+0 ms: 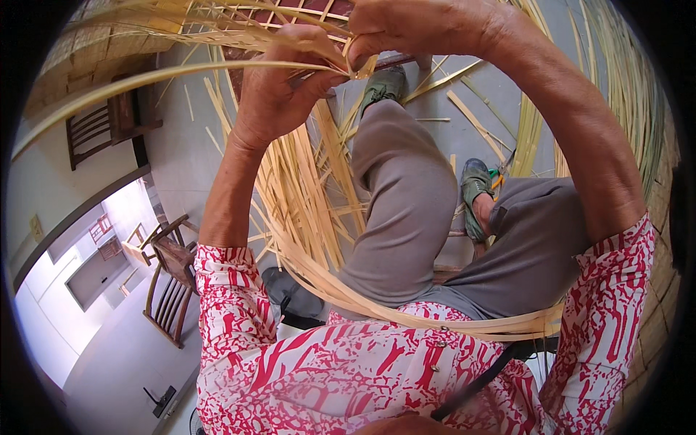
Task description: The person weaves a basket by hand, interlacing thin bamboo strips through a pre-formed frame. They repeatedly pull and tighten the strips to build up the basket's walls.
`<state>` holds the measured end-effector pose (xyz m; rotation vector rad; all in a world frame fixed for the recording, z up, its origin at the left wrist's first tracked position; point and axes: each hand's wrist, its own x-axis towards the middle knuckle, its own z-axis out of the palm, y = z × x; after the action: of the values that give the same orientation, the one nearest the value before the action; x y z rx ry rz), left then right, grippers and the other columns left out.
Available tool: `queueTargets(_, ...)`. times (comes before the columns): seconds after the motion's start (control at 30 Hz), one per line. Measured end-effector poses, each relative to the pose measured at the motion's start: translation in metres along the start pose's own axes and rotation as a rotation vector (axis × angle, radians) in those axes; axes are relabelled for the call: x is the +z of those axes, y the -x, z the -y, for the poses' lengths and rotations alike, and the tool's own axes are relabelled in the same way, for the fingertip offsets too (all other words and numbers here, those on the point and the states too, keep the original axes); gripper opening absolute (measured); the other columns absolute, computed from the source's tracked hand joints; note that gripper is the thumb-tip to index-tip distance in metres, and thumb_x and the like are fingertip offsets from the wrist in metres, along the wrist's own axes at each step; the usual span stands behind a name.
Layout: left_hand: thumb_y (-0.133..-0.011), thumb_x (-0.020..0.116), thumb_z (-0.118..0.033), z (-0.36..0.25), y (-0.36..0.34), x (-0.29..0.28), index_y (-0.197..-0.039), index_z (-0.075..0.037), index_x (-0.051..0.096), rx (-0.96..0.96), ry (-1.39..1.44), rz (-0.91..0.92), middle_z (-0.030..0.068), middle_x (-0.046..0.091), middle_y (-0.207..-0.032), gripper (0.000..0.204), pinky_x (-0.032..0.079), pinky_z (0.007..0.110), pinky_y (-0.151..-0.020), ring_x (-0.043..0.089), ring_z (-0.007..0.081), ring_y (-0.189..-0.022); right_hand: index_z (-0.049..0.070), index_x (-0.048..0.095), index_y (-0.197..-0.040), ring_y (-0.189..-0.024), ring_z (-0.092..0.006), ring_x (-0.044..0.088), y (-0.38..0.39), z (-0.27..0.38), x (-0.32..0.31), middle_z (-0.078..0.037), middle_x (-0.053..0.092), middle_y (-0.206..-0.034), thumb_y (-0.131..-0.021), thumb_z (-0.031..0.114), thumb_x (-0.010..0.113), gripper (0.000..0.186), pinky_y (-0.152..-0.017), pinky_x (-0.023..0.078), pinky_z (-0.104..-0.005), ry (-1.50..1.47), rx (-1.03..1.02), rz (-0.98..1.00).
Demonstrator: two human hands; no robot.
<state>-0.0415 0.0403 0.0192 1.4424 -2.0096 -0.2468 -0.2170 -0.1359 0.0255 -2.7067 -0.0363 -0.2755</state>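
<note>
At the top middle, my left hand is closed, its thumb and fingers pinching a long pale bamboo strip that curves away to the left. Against it my right hand is also closed, its bent fingertips pinching bamboo at the same spot. The fingertips hide exactly how the strip ends cross there. Just beyond both hands lies an open weave of bamboo strips over a dark red surface, partly cut off by the top edge. More loose strip ends fan out above my left hand.
Loose bamboo strips lie on the grey floor between my left arm and leg. A bent band of strips curves round my waist. Greenish strips hang at the right. Wooden chairs stand left. A tool with coloured handles lies by my foot.
</note>
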Motion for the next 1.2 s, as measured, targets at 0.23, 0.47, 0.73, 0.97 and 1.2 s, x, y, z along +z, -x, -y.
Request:
queueTargets(0.23,-0.086,0.08,-0.004,0.01,0.006,-0.005,-0.105,-0.005,0.063,-0.193,0.152,0.034,0.0044,0.07,-0.095,0.025,0.056,0.029,-0.072,0.07,0.015,-0.083,0.005,0.076,-0.078,-0.07,-0.0374,0.07,-0.012,-0.001,0.011,-0.021,0.069,-0.073,-0.087,0.037,0.069,0.034,-0.065,0.054,-0.0487,0.116,0.022,-0.055)
queueTargets(0.47,-0.084,0.086,-0.02,0.021,0.016,0.017,-0.089,-0.01,0.072,-0.441,0.172,-0.465,0.0,0.069,-0.08,0.018,0.044,0.029,-0.067,0.062,0.0137,-0.062,0.006,0.077,-0.082,-0.083,-0.0334,0.074,-0.029,0.017,0.017,-0.014,0.074,-0.08,-0.082,0.015,0.07,0.011,-0.074,0.056,-0.0436,0.224,0.211,-0.181)
queueTargets(0.73,-0.088,0.078,-0.002,0.024,0.028,0.021,-0.092,-0.002,0.075,-0.559,0.223,-0.614,0.0051,0.069,-0.081,0.005,0.05,0.026,-0.063,0.064,0.0105,-0.07,0.002,0.069,-0.1,-0.098,-0.0305,0.069,0.0,0.029,0.051,-0.015,0.072,-0.107,-0.092,0.007,0.06,0.013,-0.083,0.052,-0.039,-0.484,0.542,-0.461)
queueTargets(0.97,-0.088,0.08,-0.007,0.04,0.022,0.026,-0.088,-0.001,0.074,-0.527,0.223,-0.579,0.0059,0.067,-0.077,0.009,0.048,0.03,-0.065,0.06,0.0144,-0.07,0.004,0.056,-0.126,-0.105,-0.0276,0.071,-0.026,-0.003,0.066,-0.015,0.073,-0.111,-0.107,0.014,0.049,0.023,-0.102,0.054,-0.0455,-2.001,0.731,-1.041)
queueTargets(1.2,-0.088,0.08,-0.006,0.042,0.023,0.027,-0.09,-0.001,0.074,-0.518,0.268,-0.588,0.0061,0.066,-0.079,0.008,0.049,0.03,-0.069,0.061,0.0164,-0.075,0.006,0.068,-0.118,-0.082,-0.015,0.068,-0.026,-0.009,0.071,-0.008,0.075,-0.09,-0.106,0.031,0.06,0.029,-0.08,0.057,-0.0292,-2.053,0.467,-0.673)
